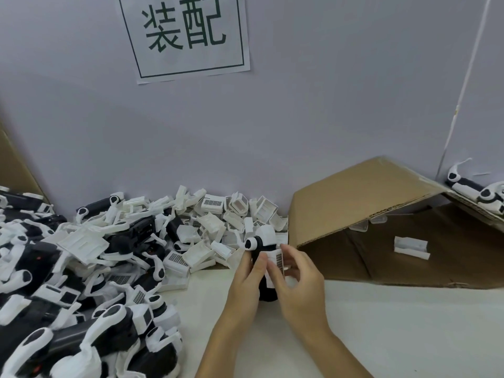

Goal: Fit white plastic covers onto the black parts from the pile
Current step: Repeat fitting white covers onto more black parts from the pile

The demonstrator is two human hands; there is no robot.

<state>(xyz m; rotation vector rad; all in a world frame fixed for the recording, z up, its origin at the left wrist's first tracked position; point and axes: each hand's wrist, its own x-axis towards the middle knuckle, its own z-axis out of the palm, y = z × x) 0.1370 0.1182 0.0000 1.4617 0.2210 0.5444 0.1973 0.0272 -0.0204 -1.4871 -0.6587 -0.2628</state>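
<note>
Leftmost, a brown cardboard edge [13,165] is seen against the grey wall [300,105], and below it a large pile [81,268] of black parts and white plastic pieces is spread over the white table [409,336], reaching from the left border toward the middle. Loose white covers [212,205], several with a dark grid patch, are heaped along the wall at the pile's far end. Higher up, a paper sign [185,36] with two dark green characters is fixed to the wall. Just right of the pile, one black part [266,287] is held upright above the table by both hands. The left hand [245,285] is curled round the part's left side, with the thumb laid across its front. The right hand [297,279] is half closed, and a white cover [278,261] with a grid patch is pinched between its fingertips and pressed against the upper front of the part; whether the cover is fully seated cannot be told. Further right, a cardboard box [368,192] is lying on its side with its mouth toward the viewer, and a white piece [411,248] is seen inside it. At the far right, a few black-and-white assemblies [482,192] are resting on the box's upper edge.
</note>
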